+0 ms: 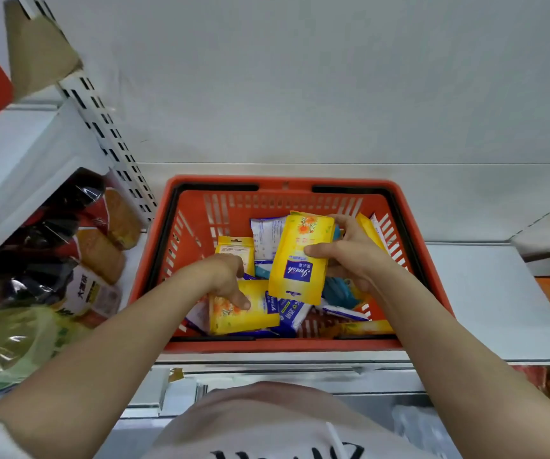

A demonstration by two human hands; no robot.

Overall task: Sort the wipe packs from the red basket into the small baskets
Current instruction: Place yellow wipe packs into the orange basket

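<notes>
Right hand (349, 256) gripping upright yellow wipe pack (300, 256), left hand (227, 279) grasping flat yellow pack (243, 309), red basket (154, 260).

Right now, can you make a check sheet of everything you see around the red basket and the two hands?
Surface: pale grey shelf under the basket.
Job's things: red slotted plastic basket holding yellow and blue-white wipe packs; small baskets not seen.
Clutter: bagged snack packets on the left shelf.
Grippers: right hand holds an upright yellow wipe pack; left hand grips a flat yellow flowered pack.
Cables: nothing seen.
Surroundings: white slotted shelf post, grey back wall.
</notes>
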